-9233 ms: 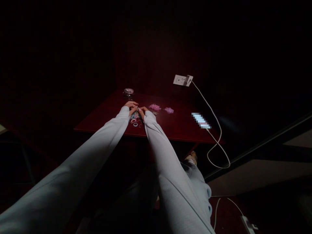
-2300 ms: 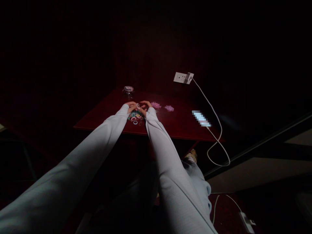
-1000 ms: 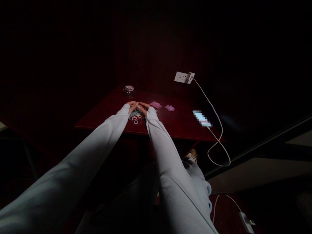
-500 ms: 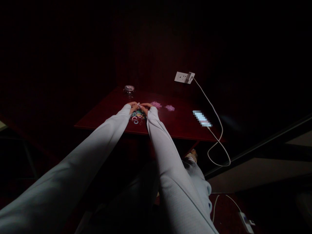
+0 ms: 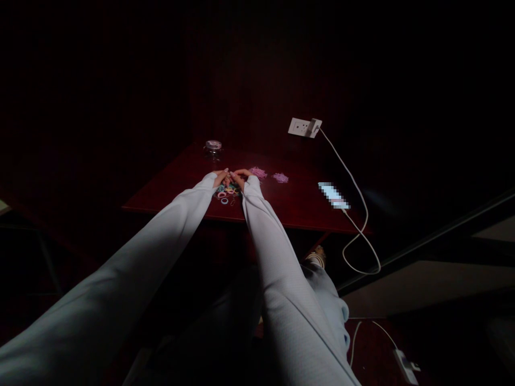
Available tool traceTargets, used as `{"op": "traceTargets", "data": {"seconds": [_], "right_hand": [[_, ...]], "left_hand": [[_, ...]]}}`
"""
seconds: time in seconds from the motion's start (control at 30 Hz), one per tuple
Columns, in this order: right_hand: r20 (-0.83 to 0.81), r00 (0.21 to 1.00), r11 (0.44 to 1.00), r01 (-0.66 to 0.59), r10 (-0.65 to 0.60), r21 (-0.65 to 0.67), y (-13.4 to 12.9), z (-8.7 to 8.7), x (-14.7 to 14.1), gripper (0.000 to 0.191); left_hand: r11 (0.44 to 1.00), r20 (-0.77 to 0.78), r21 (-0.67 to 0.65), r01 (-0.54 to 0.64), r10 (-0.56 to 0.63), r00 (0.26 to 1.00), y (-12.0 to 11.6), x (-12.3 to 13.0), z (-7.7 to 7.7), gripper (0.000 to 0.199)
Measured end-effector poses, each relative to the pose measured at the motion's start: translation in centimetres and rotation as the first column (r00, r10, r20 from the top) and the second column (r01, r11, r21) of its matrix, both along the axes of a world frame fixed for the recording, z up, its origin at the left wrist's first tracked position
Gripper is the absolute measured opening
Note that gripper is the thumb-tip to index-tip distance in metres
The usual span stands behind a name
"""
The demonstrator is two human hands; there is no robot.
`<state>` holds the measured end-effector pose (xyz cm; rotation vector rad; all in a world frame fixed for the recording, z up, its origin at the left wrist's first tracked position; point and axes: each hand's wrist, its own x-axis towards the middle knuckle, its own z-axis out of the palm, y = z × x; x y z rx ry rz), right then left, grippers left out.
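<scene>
A loose pile of colourful small hair ties (image 5: 223,195) lies near the front of the dark red table (image 5: 177,182). Just behind it, my left hand (image 5: 220,177) and my right hand (image 5: 240,179) come together, fingers bent inward and tips nearly meeting. Both look closed in a pinch over the pile, but whatever is between the fingertips is too small and dim to name. To the right of my right hand sit a pink heap of thin strands or bands (image 5: 258,172) and a smaller purple heap (image 5: 280,178).
A lidded clear jar (image 5: 213,147) stands at the table's back left. Toward the right lies a phone (image 5: 333,195), its white cable (image 5: 354,182) looping past the table edge up to a wall socket (image 5: 304,128). A power strip (image 5: 406,367) is on the floor, lower right.
My fingertips have shifted slightly; the left fingers have turned a little and dipped toward the hair ties. The jar, heaps and phone stay where they were.
</scene>
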<state>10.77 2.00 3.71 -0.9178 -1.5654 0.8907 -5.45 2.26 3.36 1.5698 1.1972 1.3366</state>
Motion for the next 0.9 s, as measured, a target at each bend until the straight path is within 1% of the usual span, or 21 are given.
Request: {"op": "traceTargets", "data": {"seconds": [0.1, 0.2, 0.37, 0.47, 0.57, 0.7, 0.77, 0.9], "right_hand": [[0.004, 1.000, 1.000, -0.002, 0.002, 0.003, 0.0, 0.0, 0.0, 0.045], [0.007, 1.000, 1.000, -0.006, 0.006, 0.008, 0.2, -0.2, 0.0, 0.044], [-0.006, 1.000, 1.000, -0.017, 0.017, -0.002, 0.6, -0.5, 0.0, 0.049], [-0.016, 1.000, 1.000, -0.007, 0.007, -0.012, 0.6, -0.4, -0.1, 0.051], [-0.033, 0.999, 0.999, 0.002, -0.004, -0.049, 0.5, -0.3, -0.2, 0.046], [-0.047, 0.998, 0.994, 0.043, -0.048, -0.102, 0.4, -0.2, -0.5, 0.042], [-0.049, 0.997, 0.993, 0.060, -0.066, -0.105, 0.4, -0.2, -0.6, 0.045], [-0.038, 0.998, 0.996, 0.040, -0.043, -0.086, 0.2, -0.1, -0.4, 0.054]], "left_hand": [[0.999, 0.004, -0.025, 0.020, -0.020, 1.000, 0.0, -0.1, 0.1, 0.057], [1.000, 0.019, -0.011, 0.013, -0.013, 1.000, -0.1, -0.1, 0.2, 0.059], [1.000, 0.038, 0.015, -0.003, 0.002, 0.999, -0.3, 0.2, 0.2, 0.059], [0.999, 0.046, 0.038, -0.027, 0.026, 0.999, -0.3, 0.3, 0.0, 0.056], [0.998, 0.045, 0.045, -0.047, 0.045, 0.998, -0.1, 0.2, -0.5, 0.051], [0.998, 0.023, 0.062, -0.034, 0.032, 0.999, 0.3, -0.1, -0.8, 0.055], [0.996, 0.009, 0.081, -0.022, 0.022, 1.000, 0.3, -0.2, -0.9, 0.058], [0.994, -0.026, 0.107, -0.021, 0.024, 0.999, 0.2, -0.2, -0.7, 0.059]]}}
